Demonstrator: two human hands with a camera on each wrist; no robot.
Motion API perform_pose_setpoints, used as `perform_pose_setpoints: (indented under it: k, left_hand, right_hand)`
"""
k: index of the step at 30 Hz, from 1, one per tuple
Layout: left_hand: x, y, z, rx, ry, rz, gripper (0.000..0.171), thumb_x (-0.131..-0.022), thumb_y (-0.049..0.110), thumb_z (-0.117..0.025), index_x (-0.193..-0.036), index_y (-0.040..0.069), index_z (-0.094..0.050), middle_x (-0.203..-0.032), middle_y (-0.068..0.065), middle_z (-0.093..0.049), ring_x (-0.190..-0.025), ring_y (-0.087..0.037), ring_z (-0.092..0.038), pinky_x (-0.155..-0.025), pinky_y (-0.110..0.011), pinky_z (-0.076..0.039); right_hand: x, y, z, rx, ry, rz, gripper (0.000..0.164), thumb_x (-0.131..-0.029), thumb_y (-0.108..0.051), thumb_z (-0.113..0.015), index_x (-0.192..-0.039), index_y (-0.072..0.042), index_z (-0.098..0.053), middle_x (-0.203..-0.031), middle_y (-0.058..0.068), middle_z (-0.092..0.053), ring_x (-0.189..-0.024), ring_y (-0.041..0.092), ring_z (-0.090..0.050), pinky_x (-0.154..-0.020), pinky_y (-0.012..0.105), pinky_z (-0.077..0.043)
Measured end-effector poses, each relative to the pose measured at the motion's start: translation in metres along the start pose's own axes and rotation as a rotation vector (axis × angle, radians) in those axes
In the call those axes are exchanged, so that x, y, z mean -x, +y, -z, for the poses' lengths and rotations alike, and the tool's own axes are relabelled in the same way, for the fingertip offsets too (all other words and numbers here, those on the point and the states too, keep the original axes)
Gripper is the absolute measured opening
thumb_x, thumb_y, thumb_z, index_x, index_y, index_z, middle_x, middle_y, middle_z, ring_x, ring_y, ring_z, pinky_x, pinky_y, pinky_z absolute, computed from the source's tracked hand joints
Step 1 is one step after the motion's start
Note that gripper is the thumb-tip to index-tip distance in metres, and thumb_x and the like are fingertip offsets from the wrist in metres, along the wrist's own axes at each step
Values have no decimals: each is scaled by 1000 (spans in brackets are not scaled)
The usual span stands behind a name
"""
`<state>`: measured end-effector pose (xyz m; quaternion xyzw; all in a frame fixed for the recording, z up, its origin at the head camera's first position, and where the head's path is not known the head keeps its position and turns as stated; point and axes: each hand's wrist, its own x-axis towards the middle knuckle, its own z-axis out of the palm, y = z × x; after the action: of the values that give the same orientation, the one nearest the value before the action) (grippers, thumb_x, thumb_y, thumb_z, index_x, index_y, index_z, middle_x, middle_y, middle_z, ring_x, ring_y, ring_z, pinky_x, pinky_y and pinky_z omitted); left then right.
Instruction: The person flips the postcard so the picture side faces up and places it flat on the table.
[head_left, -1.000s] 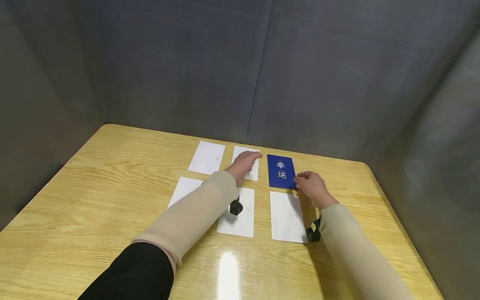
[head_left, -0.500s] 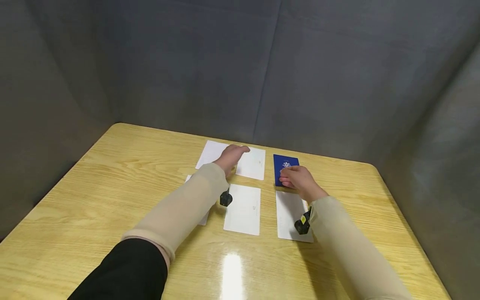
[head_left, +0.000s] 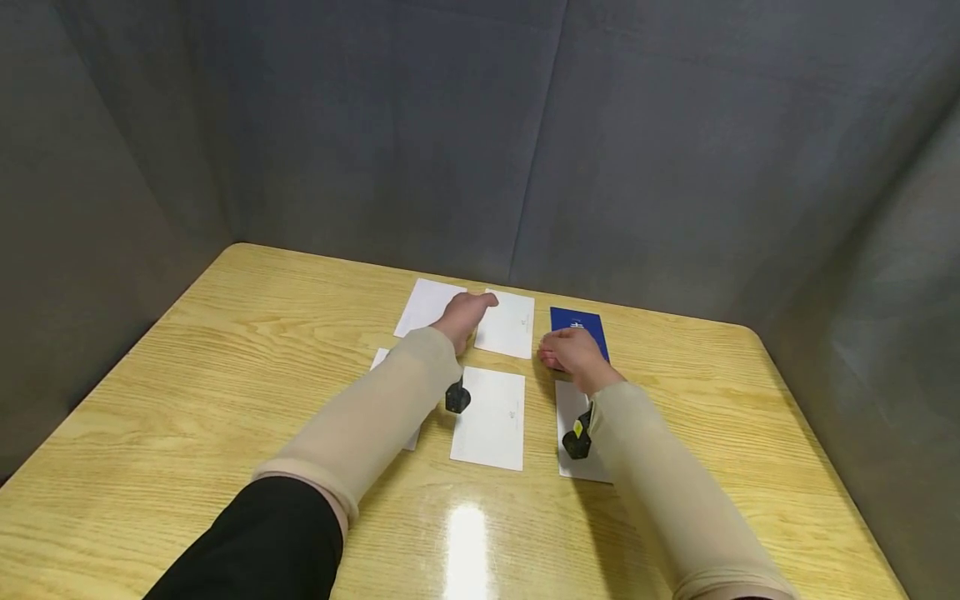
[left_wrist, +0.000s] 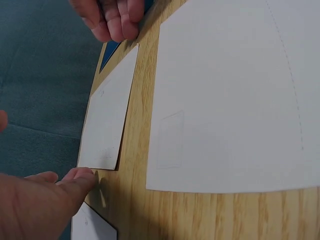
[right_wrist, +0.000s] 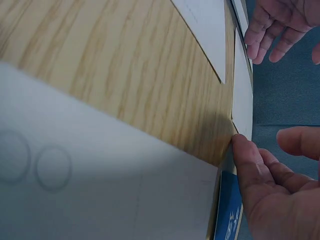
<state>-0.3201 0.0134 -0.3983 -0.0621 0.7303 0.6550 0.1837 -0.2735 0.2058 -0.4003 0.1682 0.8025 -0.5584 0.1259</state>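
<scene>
A blue postcard (head_left: 590,323) with white Chinese characters lies face up at the back right of the table. Across its lower left part is my right hand (head_left: 573,354), thumb apart from the fingers, which appear fairly straight in the right wrist view and reach the table by the card's edge (right_wrist: 230,200). My left hand (head_left: 459,321) sits between two white postcards, the back left one (head_left: 426,308) and the back middle one (head_left: 506,327). Its extended fingertips are at the near edge of the middle card (left_wrist: 110,120) in the left wrist view. Neither hand grips anything.
Nearer the front lie more white postcards: a middle one (head_left: 489,421), a right one (head_left: 570,408) partly under the right wrist camera (head_left: 577,442), and a left one (head_left: 380,357) mostly behind my left sleeve. A grey curtain (head_left: 375,150) stands behind the wooden table (head_left: 225,358).
My right hand has moved left from the blue postcard's right edge across its lower part. The left hand has shifted left off the back middle card, uncovering it.
</scene>
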Motion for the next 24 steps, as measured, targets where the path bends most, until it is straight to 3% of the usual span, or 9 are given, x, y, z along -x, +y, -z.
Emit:
perform_pose_setpoints:
  k: [10, 11, 13, 16, 18, 20, 21, 24]
  left_hand:
    - [7, 4, 0, 85, -16, 10, 79, -100, 33, -52, -163, 3, -15, -162, -17, -27, -149, -37, -29, -121, -41, -26]
    - [8, 4, 0, 91, -18, 4, 79, -100, 32, -52, -163, 2, -16, -157, -17, -31, -149, -37, -30, -122, -40, -26]
    - [9, 5, -2, 104, -14, -4, 75, -99, 30, -52, -161, 1, -20, -127, -15, -49, -147, -36, -35, -121, -38, -27]
    - [10, 2, -4, 146, 13, 0, 73, -100, 27, -53, -160, 0, -23, -115, -6, -44, -145, -34, -39, -120, -37, -31]
    - [9, 0, -5, 166, 34, 11, 68, -99, 26, -54, -156, -1, -30, -104, -3, -43, -132, -30, -49, -116, -35, -35]
    - [8, -1, -6, 171, 51, 21, 67, -99, 26, -55, -155, -1, -32, -111, -3, -43, -116, -26, -52, -109, -34, -40]
    - [7, -2, -6, 165, 59, 22, 63, -99, 26, -56, -152, -2, -36, -102, -3, -44, -103, -24, -52, -104, -33, -42]
    - [4, -2, -6, 97, 78, 10, 51, -100, 22, -57, -141, -5, -45, -89, -4, -41, -86, -21, -44, -91, -32, -45]
  right_hand:
    - [3, -2, -5, 26, 1, -3, 36, -109, -14, -51, -139, 5, -54, -115, 14, -65, -86, 15, -59, -74, 23, -50]
    - [4, -2, -5, 19, 3, -4, 35, -109, -14, -51, -139, 4, -54, -113, 13, -65, -84, 14, -59, -73, 22, -49]
    - [5, -3, -6, 1, 3, -12, 35, -109, -14, -51, -139, 4, -54, -112, 13, -65, -83, 14, -59, -71, 22, -50]
    - [6, -3, -6, -9, 4, -30, 36, -110, -16, -49, -140, 3, -53, -116, 14, -64, -85, 14, -59, -73, 21, -50]
    - [8, -2, -7, -10, 5, -43, 37, -110, -17, -49, -142, 2, -53, -119, 14, -63, -87, 14, -59, -74, 21, -50]
    - [9, -1, -7, -14, 2, -50, 37, -110, -17, -49, -142, 2, -53, -120, 14, -63, -88, 15, -59, -75, 21, -50]
    - [9, -1, -7, -16, 0, -50, 37, -111, -17, -49, -142, 2, -53, -119, 14, -63, -88, 15, -59, -74, 21, -50]
    - [11, -1, -7, -18, -6, -43, 36, -110, -17, -49, -140, 2, -54, -110, 11, -64, -83, 14, -59, -71, 20, -49]
